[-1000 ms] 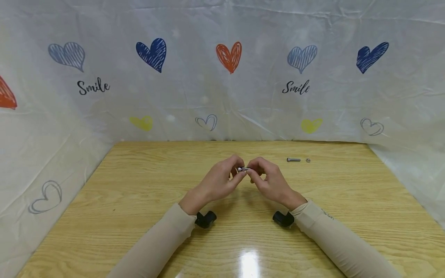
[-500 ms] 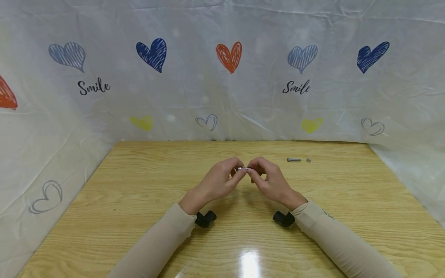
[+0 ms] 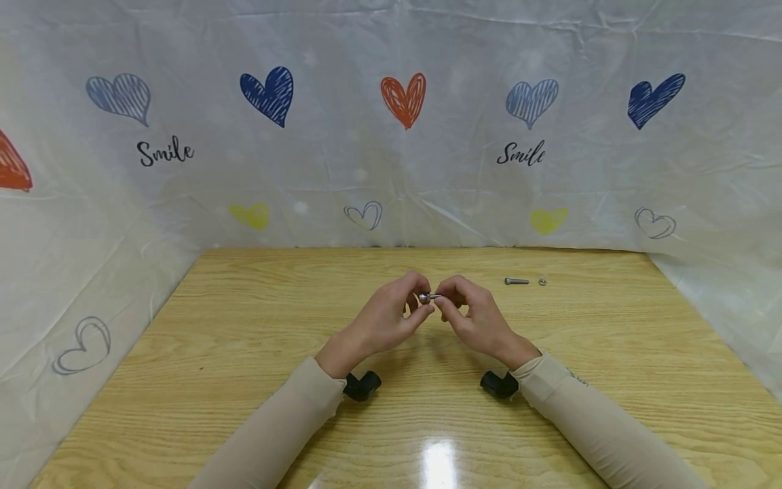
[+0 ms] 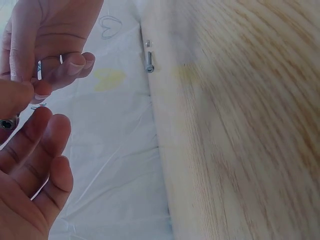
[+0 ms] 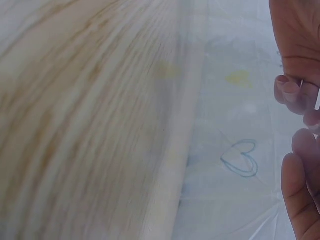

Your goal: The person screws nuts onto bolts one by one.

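Observation:
Between the two hands in the head view is a small silver socket-head bolt [image 3: 424, 298], lying roughly level with its head to the left. My right hand [image 3: 479, 319] pinches the shank end between thumb and forefinger. The fingers of my left hand [image 3: 385, 319] curl round the head end, and its thumb sits slightly below the bolt. Whether a nut is on the shank is too small to tell. In the left wrist view the bolt's socket head [image 4: 7, 124] shows at the left edge. The right wrist view shows fingers [image 5: 295, 185] but no bolt.
On the wooden table [image 3: 244, 326], at the back right, lie a second bolt [image 3: 517, 281] and a loose nut [image 3: 542, 282] beside it. A white sheet [image 3: 452, 176] printed with hearts hangs behind the table and along its sides.
My left thumb has shifted slightly down from the bolt, so more of its head shows. The right hand keeps its pinch in about the same place. The second bolt and nut have not moved.

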### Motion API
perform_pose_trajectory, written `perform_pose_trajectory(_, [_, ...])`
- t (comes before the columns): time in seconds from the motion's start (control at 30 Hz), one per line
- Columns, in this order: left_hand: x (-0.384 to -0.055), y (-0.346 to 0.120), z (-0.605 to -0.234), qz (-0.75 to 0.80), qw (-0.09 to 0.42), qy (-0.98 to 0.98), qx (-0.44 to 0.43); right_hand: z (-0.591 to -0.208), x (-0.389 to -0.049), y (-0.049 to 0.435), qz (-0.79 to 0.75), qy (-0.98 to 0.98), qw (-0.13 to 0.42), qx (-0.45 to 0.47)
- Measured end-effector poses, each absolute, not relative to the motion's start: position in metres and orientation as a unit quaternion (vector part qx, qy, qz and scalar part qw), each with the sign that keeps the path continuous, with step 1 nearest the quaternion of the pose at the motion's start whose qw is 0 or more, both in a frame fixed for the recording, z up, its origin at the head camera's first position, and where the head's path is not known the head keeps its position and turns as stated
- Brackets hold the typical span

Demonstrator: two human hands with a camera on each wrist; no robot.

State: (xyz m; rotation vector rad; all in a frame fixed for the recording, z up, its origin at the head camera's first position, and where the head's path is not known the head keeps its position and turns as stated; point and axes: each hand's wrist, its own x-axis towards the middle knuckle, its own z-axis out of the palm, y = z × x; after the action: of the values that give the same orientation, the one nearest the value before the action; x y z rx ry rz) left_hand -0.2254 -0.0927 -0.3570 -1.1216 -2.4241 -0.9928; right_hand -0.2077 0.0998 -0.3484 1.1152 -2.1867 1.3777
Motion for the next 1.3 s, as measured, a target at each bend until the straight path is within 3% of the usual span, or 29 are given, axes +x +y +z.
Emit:
perform_pose_trajectory(0.6, [-0.226,-0.092,-0.359,-0.339,0.148,-0.851,-0.373,-0.348,-0.208,0.101,0.482,-0.757,0.175,0.405])
perform_pose_trajectory(0.83, [-0.227,-0.093,-0.357,-0.349,0.135,-0.850,-0.371,-0.367,-0.223,0.105,0.489,-0.759,0.165,0.398])
perform_pose_trajectory(1.3, [-0.225,-0.094,-0.357,-0.348,0.154,-0.838,-0.391,-0.351,-0.210,0.100,0.490,-0.755,0.165,0.403])
